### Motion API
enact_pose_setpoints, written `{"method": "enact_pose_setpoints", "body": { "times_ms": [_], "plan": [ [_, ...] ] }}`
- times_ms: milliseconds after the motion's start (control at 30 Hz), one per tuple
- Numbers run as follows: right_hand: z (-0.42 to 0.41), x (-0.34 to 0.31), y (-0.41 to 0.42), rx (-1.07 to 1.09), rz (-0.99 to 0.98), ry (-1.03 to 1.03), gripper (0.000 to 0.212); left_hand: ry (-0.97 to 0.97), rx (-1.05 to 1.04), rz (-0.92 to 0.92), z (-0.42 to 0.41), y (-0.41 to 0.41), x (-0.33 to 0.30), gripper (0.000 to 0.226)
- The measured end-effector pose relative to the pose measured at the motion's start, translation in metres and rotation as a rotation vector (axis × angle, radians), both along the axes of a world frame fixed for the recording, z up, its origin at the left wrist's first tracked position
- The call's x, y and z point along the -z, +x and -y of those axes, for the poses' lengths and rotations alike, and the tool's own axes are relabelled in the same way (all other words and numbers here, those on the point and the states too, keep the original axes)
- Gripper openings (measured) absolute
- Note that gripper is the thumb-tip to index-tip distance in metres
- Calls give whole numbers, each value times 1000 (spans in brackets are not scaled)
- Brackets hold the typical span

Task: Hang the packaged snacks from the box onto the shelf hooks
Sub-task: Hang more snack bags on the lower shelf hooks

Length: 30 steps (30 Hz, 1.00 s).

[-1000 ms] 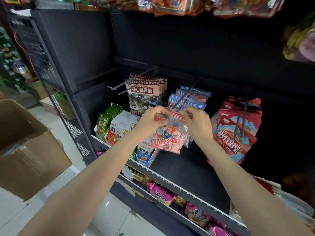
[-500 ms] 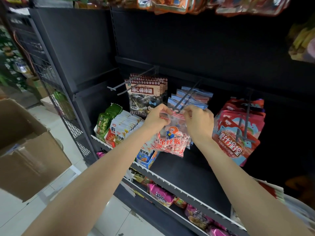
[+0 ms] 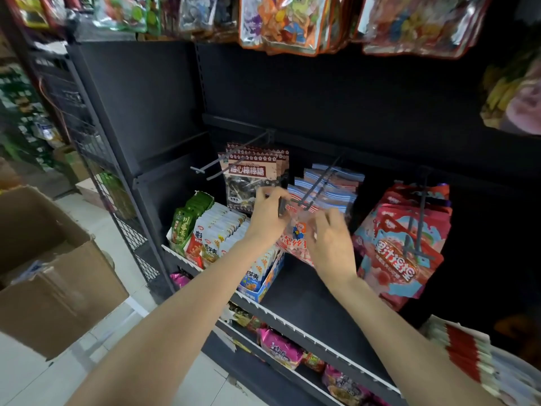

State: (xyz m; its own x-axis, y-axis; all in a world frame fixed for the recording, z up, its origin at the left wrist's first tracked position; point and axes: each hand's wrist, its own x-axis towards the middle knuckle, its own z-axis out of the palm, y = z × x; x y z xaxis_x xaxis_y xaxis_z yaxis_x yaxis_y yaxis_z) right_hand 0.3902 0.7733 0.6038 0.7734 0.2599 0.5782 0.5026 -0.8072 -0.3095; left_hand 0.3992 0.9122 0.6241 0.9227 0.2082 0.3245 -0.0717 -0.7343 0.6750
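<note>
Both hands are smearing with motion blur; the left hand (image 3: 268, 218) fingertips are reading as streaks, grip not readable. The right hand (image 3: 330, 238) is covering the lower half of the red-and-white snack bag (image 3: 295, 230), hiding its print. The hook (image 3: 317, 186) tip is getting lost behind the bag's header. The cardboard box (image 3: 44, 268) is running off the left edge, contents too dim to tell.
</note>
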Motion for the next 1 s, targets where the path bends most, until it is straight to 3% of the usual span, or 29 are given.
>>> {"method": "enact_pose_setpoints", "body": {
  "times_ms": [133,267,433,567,667,767,833,1000],
  "plan": [
    [-39,-1,-8,-188,-326,-42,25,57,-13,67,-39,-19,-3,21],
    [-106,-9,-14,-310,-392,-32,28,33,-91,115,-104,-49,-2,19],
    [-231,-6,-28,-494,-476,34,22,-150,-305,108,-216,-95,17,10],
    [-350,7,-43,-640,-567,28,22,-379,-559,146,-331,-129,44,17],
    [-436,16,-54,-707,-696,58,24,-418,-714,24,-418,-150,58,16],
    [-514,34,-59,-756,-790,-40,27,-485,-912,-195,-490,-163,77,24],
    [-562,47,-57,-752,-816,-133,30,-556,-969,-323,-528,-162,96,18],
    [-659,94,-43,-758,-963,-438,53,-1010,-1207,-303,-600,-138,151,33]
  ]
}}
